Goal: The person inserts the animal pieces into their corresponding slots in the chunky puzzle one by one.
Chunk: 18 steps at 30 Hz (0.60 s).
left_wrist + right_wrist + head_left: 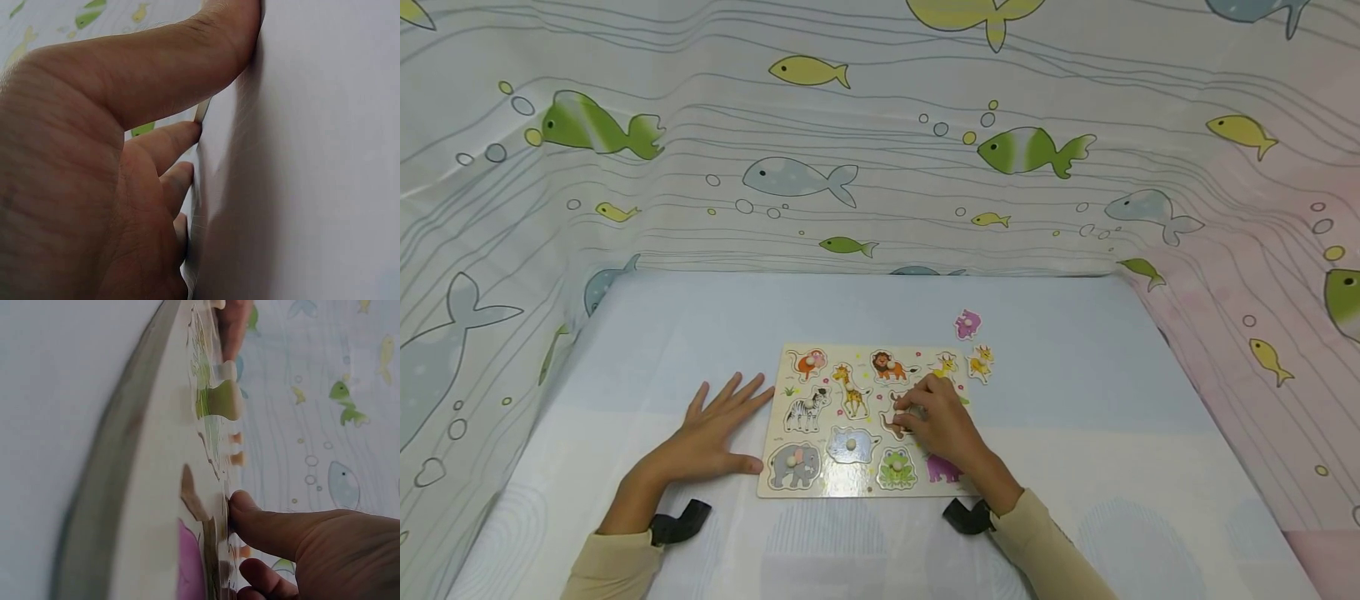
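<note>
A wooden knobbed puzzle board [808, 487] lies on the table. My left hand [715, 433] rests beside its left edge, fingers spread, the thumb and a fingertip at the edge. The left wrist view shows this thumb and fingers [175, 140] low over the tabletop. Over the board's right half, my right hand [943, 421] has bent fingers and pinches a brown animal puzzle piece [893, 427], which it partly hides. The right wrist view shows the right thumb [247, 509] against the board's face, with bent fingers below; the exact grip is partly hidden.
A purple animal piece [967, 324] lies beyond the board's upper right corner. A yellow animal piece [981, 364] is at its right edge. Elephant [794, 465], zebra [807, 410], frog [897, 468] and lion [891, 366] pieces sit in the board. Fish-patterned cloth [880, 125] stands behind.
</note>
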Each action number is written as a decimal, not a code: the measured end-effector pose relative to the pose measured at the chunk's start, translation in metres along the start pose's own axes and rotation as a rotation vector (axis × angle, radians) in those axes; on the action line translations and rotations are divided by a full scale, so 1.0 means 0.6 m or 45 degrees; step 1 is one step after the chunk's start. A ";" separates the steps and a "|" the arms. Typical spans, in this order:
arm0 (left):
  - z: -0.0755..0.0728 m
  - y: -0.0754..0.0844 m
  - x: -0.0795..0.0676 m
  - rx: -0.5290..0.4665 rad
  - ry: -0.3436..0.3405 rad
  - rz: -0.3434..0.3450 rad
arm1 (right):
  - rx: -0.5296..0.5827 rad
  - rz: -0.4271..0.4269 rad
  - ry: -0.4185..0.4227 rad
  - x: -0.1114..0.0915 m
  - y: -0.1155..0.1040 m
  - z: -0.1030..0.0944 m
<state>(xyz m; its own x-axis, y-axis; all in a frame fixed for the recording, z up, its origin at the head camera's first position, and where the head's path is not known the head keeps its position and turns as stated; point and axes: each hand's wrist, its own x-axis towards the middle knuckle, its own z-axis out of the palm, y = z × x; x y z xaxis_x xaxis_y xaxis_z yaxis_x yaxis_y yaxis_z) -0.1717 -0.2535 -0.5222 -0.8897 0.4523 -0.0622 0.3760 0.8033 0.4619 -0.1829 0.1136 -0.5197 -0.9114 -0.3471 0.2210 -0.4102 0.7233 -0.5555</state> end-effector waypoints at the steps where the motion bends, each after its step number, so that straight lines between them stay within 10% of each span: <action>1: 0.000 0.000 0.000 0.001 0.000 0.000 | -0.003 0.001 0.000 0.000 0.000 0.000; 18: -0.002 0.002 -0.002 0.009 0.014 0.017 | 0.006 0.040 -0.025 0.001 -0.005 -0.003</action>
<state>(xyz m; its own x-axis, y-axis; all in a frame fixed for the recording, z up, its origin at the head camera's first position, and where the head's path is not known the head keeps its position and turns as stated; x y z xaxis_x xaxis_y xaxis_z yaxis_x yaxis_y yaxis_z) -0.1706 -0.2533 -0.5208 -0.8875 0.4585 -0.0464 0.3894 0.7999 0.4567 -0.1823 0.1123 -0.5166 -0.9228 -0.3365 0.1875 -0.3815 0.7311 -0.5656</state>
